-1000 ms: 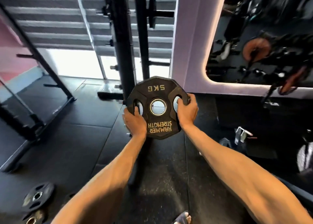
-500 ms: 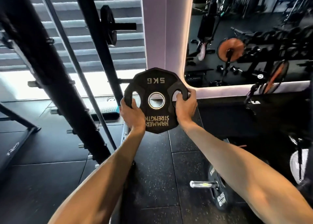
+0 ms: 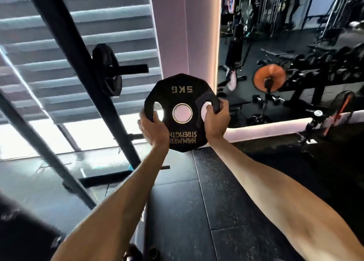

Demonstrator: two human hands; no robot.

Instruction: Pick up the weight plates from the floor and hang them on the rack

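A black 5 kg weight plate (image 3: 182,95) with gold lettering is held upright in front of me, at the centre of the head view. My left hand (image 3: 152,130) grips its left grip hole and my right hand (image 3: 216,120) grips its right one. The black rack upright (image 3: 82,67) slants past on the left. Another black plate (image 3: 106,69) hangs on a horizontal peg (image 3: 134,69) of that rack, up and to the left of the held plate.
A second rack post (image 3: 39,148) crosses lower left. A pale pillar (image 3: 185,34) stands behind the plate, with a mirror (image 3: 295,44) on the right reflecting gym machines. Black rubber floor tiles (image 3: 187,201) lie below.
Both hands have lifted the plate higher, and my view has tilted up and to the right. The hung plate and its peg now sit closer, and the floor plates have left the view.
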